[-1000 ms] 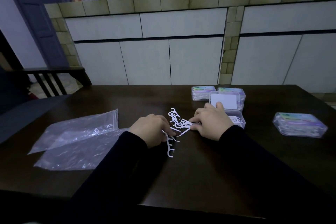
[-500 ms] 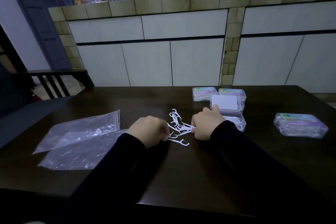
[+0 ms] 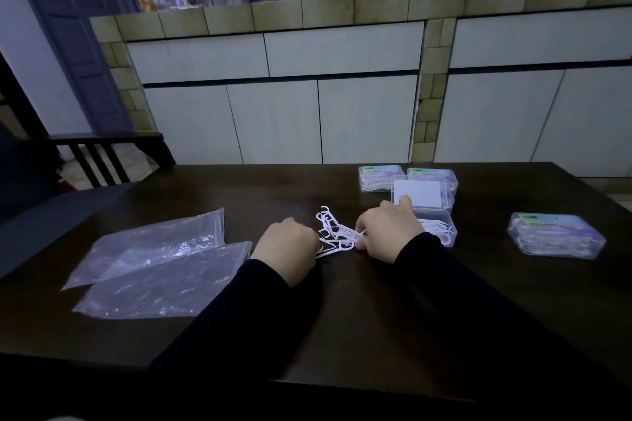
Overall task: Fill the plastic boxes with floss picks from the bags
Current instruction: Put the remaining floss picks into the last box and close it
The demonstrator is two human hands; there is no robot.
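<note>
Both hands closer together than before: left hand (image 3: 286,243) and right hand (image 3: 388,232) now pinching the small white plastic floss picks (image 3: 337,235), bunched tighter on the dark wooden table (image 3: 376,318), beside the open clear plastic box (image 3: 441,231).

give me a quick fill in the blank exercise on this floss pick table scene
1. The loose floss picks lie on the table between the left hand and the ____ hand.
2. The open box sits just beyond the right hand, its lid standing ____.
3. The two plastic bags lie to the ____ of both hands.
4. One closed box sits alone at the far ____.

Missing words: right; open; left; right
</note>
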